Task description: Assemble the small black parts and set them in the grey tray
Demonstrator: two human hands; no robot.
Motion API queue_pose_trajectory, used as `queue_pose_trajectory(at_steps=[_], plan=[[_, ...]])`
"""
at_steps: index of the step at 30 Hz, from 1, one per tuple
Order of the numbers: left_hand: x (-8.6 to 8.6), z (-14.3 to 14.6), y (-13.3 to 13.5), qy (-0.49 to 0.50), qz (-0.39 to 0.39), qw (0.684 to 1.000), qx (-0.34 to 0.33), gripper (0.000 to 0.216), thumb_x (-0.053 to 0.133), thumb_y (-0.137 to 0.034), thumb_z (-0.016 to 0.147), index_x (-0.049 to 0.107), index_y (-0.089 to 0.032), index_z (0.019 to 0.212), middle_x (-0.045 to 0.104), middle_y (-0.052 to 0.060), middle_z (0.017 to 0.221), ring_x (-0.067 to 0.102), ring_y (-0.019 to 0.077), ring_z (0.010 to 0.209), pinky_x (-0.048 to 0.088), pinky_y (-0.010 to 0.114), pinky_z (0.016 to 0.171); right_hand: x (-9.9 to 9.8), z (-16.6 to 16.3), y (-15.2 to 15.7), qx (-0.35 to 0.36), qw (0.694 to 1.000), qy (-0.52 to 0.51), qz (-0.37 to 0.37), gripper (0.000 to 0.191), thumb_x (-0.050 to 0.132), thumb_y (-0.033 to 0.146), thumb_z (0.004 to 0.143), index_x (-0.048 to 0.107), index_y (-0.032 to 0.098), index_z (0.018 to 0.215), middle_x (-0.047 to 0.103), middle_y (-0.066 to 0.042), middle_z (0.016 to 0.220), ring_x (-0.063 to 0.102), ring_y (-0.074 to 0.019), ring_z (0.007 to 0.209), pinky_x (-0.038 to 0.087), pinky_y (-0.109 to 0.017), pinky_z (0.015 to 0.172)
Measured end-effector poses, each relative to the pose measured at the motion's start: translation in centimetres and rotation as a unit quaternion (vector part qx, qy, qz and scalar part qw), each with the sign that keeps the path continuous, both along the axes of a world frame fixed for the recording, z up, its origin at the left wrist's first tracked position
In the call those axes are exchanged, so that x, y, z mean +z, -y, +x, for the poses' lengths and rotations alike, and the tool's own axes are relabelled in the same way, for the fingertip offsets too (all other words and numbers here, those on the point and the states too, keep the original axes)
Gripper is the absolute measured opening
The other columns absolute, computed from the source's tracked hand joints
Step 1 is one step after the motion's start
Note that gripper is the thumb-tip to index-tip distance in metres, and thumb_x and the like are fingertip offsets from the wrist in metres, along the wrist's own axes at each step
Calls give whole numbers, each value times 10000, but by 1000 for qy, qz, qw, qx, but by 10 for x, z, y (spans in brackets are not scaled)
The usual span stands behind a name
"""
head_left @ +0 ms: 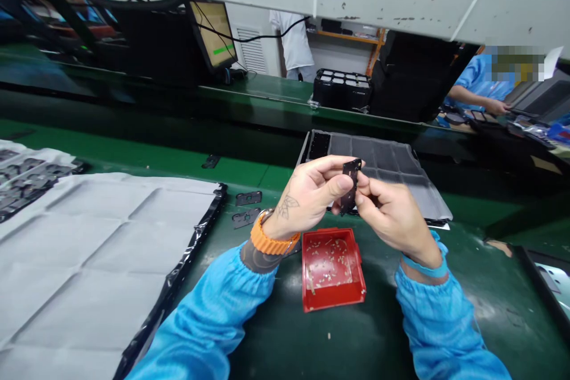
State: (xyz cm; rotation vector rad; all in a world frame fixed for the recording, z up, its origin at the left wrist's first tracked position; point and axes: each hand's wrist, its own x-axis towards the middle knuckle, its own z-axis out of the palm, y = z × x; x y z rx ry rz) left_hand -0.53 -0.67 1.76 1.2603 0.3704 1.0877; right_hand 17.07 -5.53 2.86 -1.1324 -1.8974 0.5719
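A small black plastic part (350, 189), thin and plate-like with small holes, is held upright between my two hands. My left hand (312, 190) has its thumb and fingers closed on it from the left. From the right, my right hand (392, 211) pinches at its edge; whether a tiny piece is also between those fingertips is hidden. Below the hands stands a red bin (333, 297) with many tiny pale pieces scattered inside. Two similar black parts, one of them a flat plate (248, 198), lie on the green bench left of my left wrist.
A large tray covered with white sheet (102, 249) fills the left, beside a tray of black parts (35, 178). Behind my hands sits another covered tray (378, 157). A monitor (216, 35), a black crate (342, 89) and a co-worker's arm (474, 98) are farther back.
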Motion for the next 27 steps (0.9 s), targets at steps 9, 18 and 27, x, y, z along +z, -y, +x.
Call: queue_pose_trajectory(at_steps=[9, 18, 27], plan=[[3, -5, -1, 0, -25, 1000, -8, 649, 829, -630, 776, 712, -128, 1171, 787, 105, 964, 728, 175, 625, 572, 261, 523, 0, 5, 6, 44, 990, -83, -109, 150, 567, 237, 971, 625, 190, 842, 677, -6, 751, 596, -107, 615, 496, -228, 580], [-1, -5, -2, -10, 24, 1000, -13, 594, 841, -575, 794, 730, -133, 1174, 797, 116, 980, 732, 167, 692, 576, 239, 564, 5, 1, 4, 29, 996, -42, -74, 175, 578, 223, 887, 562, 185, 717, 528, 32, 620, 431, -85, 543, 368, -226, 508], [-3, -2, -1, -32, 16, 999, 15, 643, 850, -610, 759, 738, -128, 1170, 793, 125, 983, 705, 161, 672, 559, 248, 559, 4, -2, 3, -30, 999, 24, -24, 244, 530, 224, 887, 496, 198, 646, 473, 40, 576, 369, -84, 532, 319, -248, 524]])
